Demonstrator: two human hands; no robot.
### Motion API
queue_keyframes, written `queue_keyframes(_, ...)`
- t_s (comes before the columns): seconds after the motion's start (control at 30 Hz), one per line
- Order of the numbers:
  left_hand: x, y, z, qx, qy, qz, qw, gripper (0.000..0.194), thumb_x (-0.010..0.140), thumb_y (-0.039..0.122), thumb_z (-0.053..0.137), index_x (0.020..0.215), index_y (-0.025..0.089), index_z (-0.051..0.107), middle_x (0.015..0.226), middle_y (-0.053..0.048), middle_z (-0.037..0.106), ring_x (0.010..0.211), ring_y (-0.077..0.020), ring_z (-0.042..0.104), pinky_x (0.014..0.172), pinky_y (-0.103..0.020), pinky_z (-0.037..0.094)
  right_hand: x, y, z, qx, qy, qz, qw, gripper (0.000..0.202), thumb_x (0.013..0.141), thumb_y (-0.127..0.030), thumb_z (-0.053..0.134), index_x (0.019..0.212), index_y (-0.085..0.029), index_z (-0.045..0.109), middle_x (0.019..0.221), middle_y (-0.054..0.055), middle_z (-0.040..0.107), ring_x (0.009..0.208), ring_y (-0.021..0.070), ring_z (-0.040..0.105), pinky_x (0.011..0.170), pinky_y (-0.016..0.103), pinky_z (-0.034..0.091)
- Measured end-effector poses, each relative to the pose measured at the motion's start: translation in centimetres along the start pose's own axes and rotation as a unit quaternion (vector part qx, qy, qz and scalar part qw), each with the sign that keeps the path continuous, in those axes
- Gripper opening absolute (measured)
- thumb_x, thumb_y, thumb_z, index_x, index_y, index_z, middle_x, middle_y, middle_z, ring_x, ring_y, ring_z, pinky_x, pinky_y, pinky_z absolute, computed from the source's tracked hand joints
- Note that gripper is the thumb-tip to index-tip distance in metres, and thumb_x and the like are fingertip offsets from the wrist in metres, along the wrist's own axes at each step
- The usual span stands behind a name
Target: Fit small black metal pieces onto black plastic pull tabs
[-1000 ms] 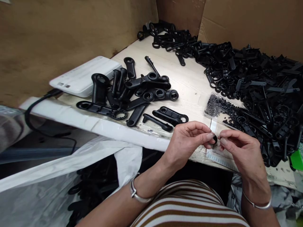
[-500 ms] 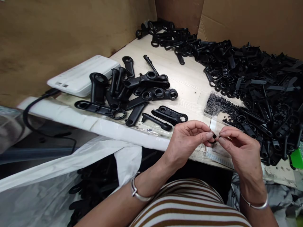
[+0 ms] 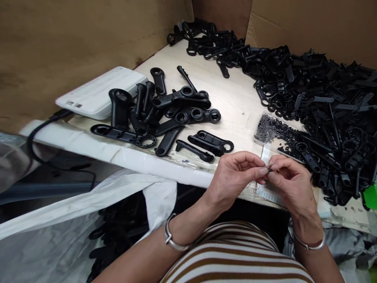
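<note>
Both hands meet above the table's front edge, fingertips touching. My left hand (image 3: 235,177) pinches a small black part (image 3: 269,170), mostly hidden by the fingers. My right hand (image 3: 291,182) is closed at the same part, thumb and forefinger pressed together. Just behind them lies a clear tray (image 3: 257,139) of tiny black pieces (image 3: 266,127). Left of the hands are two flat black arms with ringed ends (image 3: 216,141) and a slim black piece (image 3: 194,151).
Several black arms (image 3: 171,122) lie loosely left of centre, beside a white box (image 3: 101,92) with a black cable (image 3: 31,141). A large heap of black parts (image 3: 324,94) fills the right side. A white bag (image 3: 53,243) hangs below the front edge.
My right hand has moved left, bringing its fingertips against those of my left hand. The black part between them is now more hidden.
</note>
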State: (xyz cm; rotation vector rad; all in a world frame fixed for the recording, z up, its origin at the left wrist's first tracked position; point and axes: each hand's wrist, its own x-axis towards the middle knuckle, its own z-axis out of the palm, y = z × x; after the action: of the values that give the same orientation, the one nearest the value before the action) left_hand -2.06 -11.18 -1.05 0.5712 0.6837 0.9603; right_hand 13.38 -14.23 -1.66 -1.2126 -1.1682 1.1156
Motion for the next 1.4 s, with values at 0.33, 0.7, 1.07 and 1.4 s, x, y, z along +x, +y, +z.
queue_keyframes(0.33, -0.2, -0.5, 0.1, -0.004, 0.024, 0.017, 1.0, 0.019, 0.057, 0.018, 0.087, 0.062, 0.012, 0.07, 0.055, 0.0, 0.069, 0.048, -0.0079, 0.062, 0.053, -0.016, 0.052, -1.1, 0.1, -0.1, -0.044, 0.037, -0.001, 0.998, 0.011, 0.069, -0.023, 0.082, 0.078, -0.025, 0.075, 0.081, 0.0, 0.069, 0.072, 0.0119, 0.064, 0.064, 0.022, 0.054)
queue_keyframes(0.7, -0.6, -0.5, 0.2, 0.002, 0.031, 0.041, 0.999, 0.01, 0.063, 0.01, 0.081, 0.064, 0.014, 0.071, 0.06, -0.001, 0.072, 0.053, -0.0092, 0.066, 0.057, -0.016, 0.054, -1.7, -0.3, 0.0, -0.112, 0.058, -0.004, 0.992, 0.007, 0.076, -0.023, 0.076, 0.082, -0.025, 0.076, 0.079, -0.001, 0.074, 0.067, 0.0123, 0.069, 0.061, 0.021, 0.058)
queue_keyframes(1.07, -0.4, -0.6, 0.1, 0.007, 0.044, 0.063, 0.997, 0.011, 0.062, 0.006, 0.079, 0.061, 0.015, 0.072, 0.061, 0.0, 0.073, 0.056, -0.0096, 0.067, 0.059, -0.017, 0.056, -1.9, -1.0, 1.0, -0.279, 0.096, -0.086, 0.951, 0.004, 0.083, -0.02, 0.069, 0.082, -0.021, 0.072, 0.075, -0.001, 0.071, 0.061, 0.0108, 0.065, 0.059, 0.022, 0.055)
queue_keyframes(1.4, -0.4, -1.3, 0.4, 0.076, 0.092, 0.099, 0.988, 0.009, 0.061, 0.01, 0.08, 0.063, 0.016, 0.074, 0.063, -0.001, 0.073, 0.056, -0.0113, 0.065, 0.057, -0.019, 0.055, -1.7, -1.9, 1.5, -0.41, 0.063, -0.168, 0.894, 0.011, 0.089, -0.018, 0.06, 0.087, -0.021, 0.07, 0.081, 0.002, 0.072, 0.071, 0.0148, 0.068, 0.071, 0.026, 0.057)
